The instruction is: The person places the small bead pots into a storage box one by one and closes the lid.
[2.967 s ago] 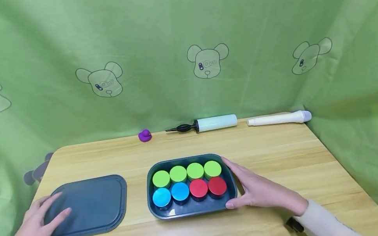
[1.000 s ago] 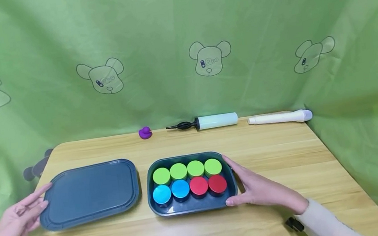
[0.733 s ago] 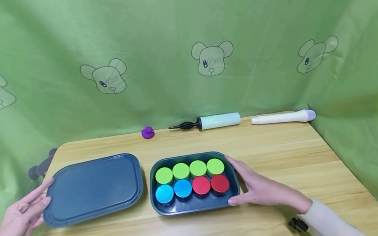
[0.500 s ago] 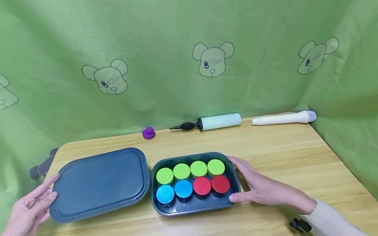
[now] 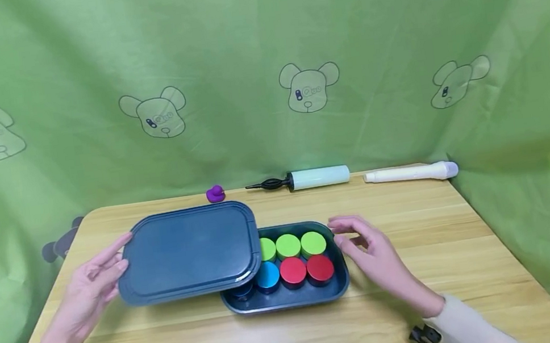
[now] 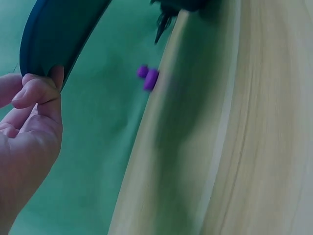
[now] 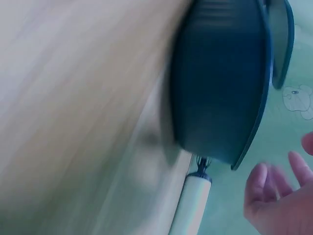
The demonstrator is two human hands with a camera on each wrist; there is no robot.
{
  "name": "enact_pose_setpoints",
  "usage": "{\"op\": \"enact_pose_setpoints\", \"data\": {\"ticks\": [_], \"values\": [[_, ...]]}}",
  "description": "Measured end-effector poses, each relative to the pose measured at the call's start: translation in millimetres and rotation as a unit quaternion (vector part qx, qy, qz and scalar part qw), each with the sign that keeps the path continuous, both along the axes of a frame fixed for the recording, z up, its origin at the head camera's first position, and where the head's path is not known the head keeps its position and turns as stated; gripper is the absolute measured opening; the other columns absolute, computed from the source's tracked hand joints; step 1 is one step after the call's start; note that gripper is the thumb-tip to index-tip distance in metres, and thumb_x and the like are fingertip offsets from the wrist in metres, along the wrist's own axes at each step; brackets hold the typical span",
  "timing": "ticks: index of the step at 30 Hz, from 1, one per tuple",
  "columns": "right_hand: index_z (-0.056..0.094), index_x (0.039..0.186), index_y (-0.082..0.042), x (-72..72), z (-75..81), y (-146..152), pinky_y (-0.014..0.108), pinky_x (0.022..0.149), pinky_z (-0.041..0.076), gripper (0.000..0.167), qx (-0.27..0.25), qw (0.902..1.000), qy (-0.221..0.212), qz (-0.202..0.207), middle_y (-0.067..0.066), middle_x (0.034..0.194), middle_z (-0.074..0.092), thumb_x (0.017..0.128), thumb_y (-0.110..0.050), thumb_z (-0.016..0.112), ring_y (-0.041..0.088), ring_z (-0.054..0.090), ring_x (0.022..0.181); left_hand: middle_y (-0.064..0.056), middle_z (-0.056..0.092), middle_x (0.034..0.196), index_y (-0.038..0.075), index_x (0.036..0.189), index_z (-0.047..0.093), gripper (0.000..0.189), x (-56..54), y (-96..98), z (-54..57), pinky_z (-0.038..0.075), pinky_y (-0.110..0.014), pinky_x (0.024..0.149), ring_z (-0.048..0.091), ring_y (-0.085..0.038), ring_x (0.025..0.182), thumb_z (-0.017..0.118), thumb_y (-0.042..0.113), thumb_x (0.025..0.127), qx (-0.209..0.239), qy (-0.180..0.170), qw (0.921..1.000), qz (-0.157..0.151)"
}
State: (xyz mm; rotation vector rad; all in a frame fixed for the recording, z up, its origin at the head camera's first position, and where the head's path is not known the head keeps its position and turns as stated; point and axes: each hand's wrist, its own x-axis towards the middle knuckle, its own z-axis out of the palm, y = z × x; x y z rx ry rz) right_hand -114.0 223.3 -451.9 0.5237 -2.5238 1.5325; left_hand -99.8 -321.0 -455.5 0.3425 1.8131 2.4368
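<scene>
My left hand (image 5: pixel 84 295) pinches the left end of a dark blue rectangular lid (image 5: pixel 189 253). Held up off the table, the lid overlaps the left end of a dark blue box (image 5: pixel 291 302) and hides part of what is inside. In the box stand round-capped jars: green caps (image 5: pixel 288 246) behind, a blue cap (image 5: pixel 267 275) and two red caps (image 5: pixel 293 271) in front. Beside the box's right end is my right hand (image 5: pixel 375 253), its fingers loosely bent and holding nothing. The right wrist view shows this hand (image 7: pixel 283 205) apart from the box wall (image 7: pixel 220 88).
Along the table's back edge lie a purple toy duck (image 5: pixel 215 193), a hand pump (image 5: pixel 318 177) with a black nozzle, and a white microphone-like stick (image 5: pixel 409 173). Green cloth (image 5: pixel 249 129) hangs behind and at both sides of the wooden table (image 5: pixel 414 217).
My left hand has lifted the lid from the table and carried it right, over the box's left end. My right hand has let go of the box's right end.
</scene>
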Motion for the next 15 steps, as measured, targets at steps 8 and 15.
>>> {"op": "enact_pose_setpoints", "data": {"ticks": [8,15], "values": [[0.056,0.157,-0.02,-0.1,3.4,-25.7,0.031,0.088,0.059,0.047,-0.055,0.9957,-0.044,0.061,0.013,0.139,0.071,0.112,-0.016,0.066,0.029,0.069,0.12,0.005,0.064,0.108,0.01,0.163,0.053,0.055,-11.2,49.0,4.4,0.018,-0.03,0.051,0.044,0.0,0.062,0.054,-0.008,0.11,-0.016,-0.01,0.9998,-0.001],[0.049,0.164,-0.014,-0.1,8.4,-36.1,0.04,0.084,0.063,0.05,-0.098,0.9913,-0.065,0.059,0.013,0.139,0.07,0.115,-0.013,0.058,0.031,0.071,0.109,0.002,0.063,0.108,0.008,0.165,0.049,0.056,-19.1,75.7,7.1,0.03,-0.02,0.051,0.05,-0.001,0.065,0.059,-0.002,0.111,-0.031,-0.023,0.999,-0.023]]}}
